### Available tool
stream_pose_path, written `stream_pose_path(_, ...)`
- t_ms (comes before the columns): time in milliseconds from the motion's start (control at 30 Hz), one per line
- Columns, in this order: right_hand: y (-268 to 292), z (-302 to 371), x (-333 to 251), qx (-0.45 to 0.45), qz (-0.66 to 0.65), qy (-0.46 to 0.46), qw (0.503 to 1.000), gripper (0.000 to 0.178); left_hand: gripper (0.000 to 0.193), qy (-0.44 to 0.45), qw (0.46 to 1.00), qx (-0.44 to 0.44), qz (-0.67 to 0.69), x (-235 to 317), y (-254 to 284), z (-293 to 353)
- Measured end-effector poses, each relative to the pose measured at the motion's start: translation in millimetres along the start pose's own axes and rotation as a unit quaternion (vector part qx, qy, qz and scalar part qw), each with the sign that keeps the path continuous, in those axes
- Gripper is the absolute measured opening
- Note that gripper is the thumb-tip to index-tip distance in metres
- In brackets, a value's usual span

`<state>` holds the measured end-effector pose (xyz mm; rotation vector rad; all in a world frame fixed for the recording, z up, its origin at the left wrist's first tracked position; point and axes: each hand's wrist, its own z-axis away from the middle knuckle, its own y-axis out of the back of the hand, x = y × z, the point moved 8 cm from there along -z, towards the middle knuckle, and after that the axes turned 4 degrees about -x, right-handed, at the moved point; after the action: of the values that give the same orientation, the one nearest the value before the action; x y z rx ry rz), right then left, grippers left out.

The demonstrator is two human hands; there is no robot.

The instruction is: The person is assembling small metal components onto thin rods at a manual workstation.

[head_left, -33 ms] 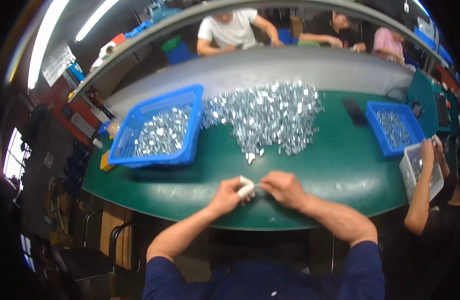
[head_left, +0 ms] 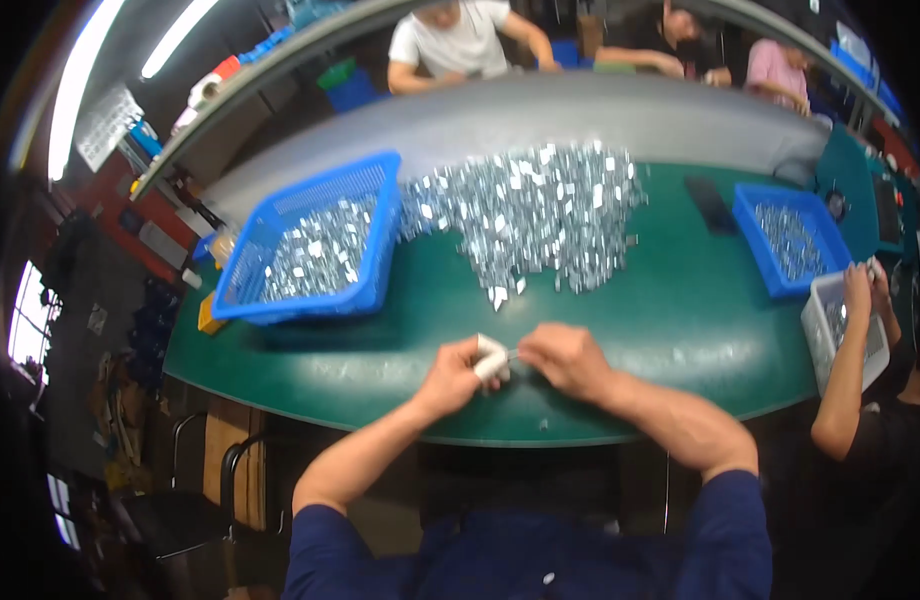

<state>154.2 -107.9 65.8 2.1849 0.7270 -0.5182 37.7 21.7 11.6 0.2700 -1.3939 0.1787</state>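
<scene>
Above the near edge of the green table, my left hand (head_left: 458, 374) and my right hand (head_left: 570, 362) meet, almost touching. White covers wrap the thumb and forefinger of the left hand, which are pinched together. A thin, shiny metal piece (head_left: 513, 355) shows between the two hands; its exact shape is too small to make out. The fingertips of my right hand are closed on its other end. Beyond the hands lies a wide heap of small silvery metal pieces (head_left: 550, 215). Left of the heap, a large blue basket (head_left: 382, 255) holds more of them.
At the right stand a blue tray (head_left: 777, 283) of small metal pieces and a white basket (head_left: 830, 365), with a co-worker's hands over it. A dark flat object (head_left: 710, 205) lies beside the tray. A grey barrier (head_left: 680, 105) runs along the back, people beyond it.
The whole view has shifted slightly, so the table and the baskets sit a little higher in the picture. Both hands keep their pinch on the thin metal piece.
</scene>
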Motion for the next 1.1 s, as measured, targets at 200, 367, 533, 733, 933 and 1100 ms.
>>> stream_pose_path(200,-10,5,26,-0.042,-0.108,-0.154,0.981,0.019,0.014,-0.155,0.959,0.089,-0.219,36,-11,0)
stream_pose_path(367,-33,22,50,-0.084,-0.336,-0.331,0.878,0.044,0.024,-0.363,0.822,0.099,-0.428,75,-25,14)
stream_pose_path(533,-21,24,58,-0.050,-0.354,-0.334,0.872,0.046,0.024,-0.394,0.733,0.139,-0.537,117,24,34)
stream_pose_path(733,-11,21,64,0.012,-0.319,-0.350,0.881,0.041,0.030,-0.258,0.595,0.345,-0.679,191,143,45)
stream_pose_path(933,3,22,82,0.099,-0.240,-0.316,0.912,0.029,0.022,-0.250,0.777,0.179,-0.549,86,58,-28)
stream_pose_path(1100,12,20,79,0.093,-0.210,-0.343,0.911,0.026,0.023,-0.204,0.765,0.150,-0.592,45,16,-50)
